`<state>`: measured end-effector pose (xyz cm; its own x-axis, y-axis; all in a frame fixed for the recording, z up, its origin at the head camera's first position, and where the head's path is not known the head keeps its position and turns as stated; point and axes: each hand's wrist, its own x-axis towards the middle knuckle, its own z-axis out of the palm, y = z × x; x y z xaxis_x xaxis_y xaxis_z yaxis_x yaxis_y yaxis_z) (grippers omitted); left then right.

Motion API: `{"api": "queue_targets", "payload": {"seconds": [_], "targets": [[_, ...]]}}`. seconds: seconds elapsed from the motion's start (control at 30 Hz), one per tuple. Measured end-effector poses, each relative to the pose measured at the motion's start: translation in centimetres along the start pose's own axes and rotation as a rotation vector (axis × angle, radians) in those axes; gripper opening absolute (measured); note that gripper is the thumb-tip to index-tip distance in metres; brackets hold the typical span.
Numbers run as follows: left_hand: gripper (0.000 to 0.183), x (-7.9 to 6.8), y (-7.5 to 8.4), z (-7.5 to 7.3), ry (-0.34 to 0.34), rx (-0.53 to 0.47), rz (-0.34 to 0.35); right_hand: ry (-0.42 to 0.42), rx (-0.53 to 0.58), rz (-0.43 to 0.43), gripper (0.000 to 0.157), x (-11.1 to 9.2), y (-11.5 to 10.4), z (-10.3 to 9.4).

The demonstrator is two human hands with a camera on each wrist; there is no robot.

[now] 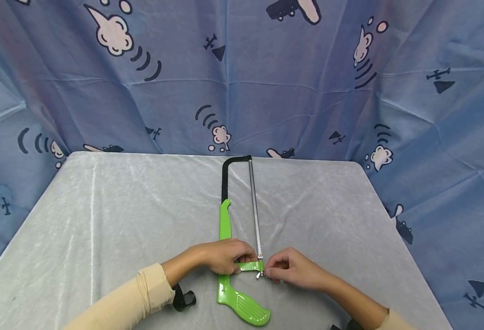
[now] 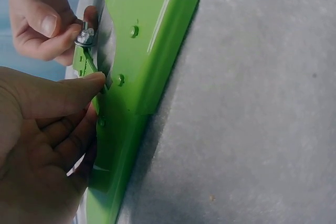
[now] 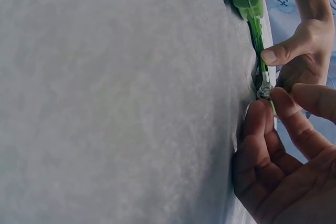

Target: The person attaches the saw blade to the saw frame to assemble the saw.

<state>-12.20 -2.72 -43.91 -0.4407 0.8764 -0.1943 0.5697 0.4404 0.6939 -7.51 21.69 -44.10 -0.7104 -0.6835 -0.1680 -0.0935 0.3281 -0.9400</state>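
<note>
A hacksaw (image 1: 224, 220) with a green frame and handle and a black front bow lies on the table, its handle toward me. Its silver blade (image 1: 255, 206) runs along the right side, down to a green end bracket (image 1: 248, 266). My left hand (image 1: 223, 257) pinches this bracket between thumb and fingers. At the bracket's right end sits a small metal wing nut (image 2: 85, 36). My right hand (image 1: 297, 269) has its fingertips curled about the wing nut, which shows close to the index finger in the right wrist view; the thumb stands a little off it.
A grey velvety cloth covers the table (image 1: 151, 220). Behind and beside it hangs a blue patterned curtain (image 1: 176, 91). A black wrist mount (image 1: 183, 299) sits by the left sleeve, close to the saw handle.
</note>
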Motion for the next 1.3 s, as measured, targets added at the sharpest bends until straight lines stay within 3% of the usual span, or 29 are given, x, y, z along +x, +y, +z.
{"api": "queue_targets", "payload": {"seconds": [0.5, 0.73, 1.3], "targets": [[0.036, 0.1, 0.0, 0.0, -0.002, -0.005, 0.008, 0.049, -0.179, 0.077, 0.013, 0.3, -0.5, 0.7], [0.035, 0.0, 0.0, 0.0, 0.001, 0.004, 0.024, 0.086, -0.267, 0.087, 0.025, 0.7, -0.8, 1.3], [0.035, 0.1, 0.0, 0.1, 0.001, 0.010, 0.006, 0.092, -0.253, 0.100, 0.023, 0.7, -0.7, 1.3]]}}
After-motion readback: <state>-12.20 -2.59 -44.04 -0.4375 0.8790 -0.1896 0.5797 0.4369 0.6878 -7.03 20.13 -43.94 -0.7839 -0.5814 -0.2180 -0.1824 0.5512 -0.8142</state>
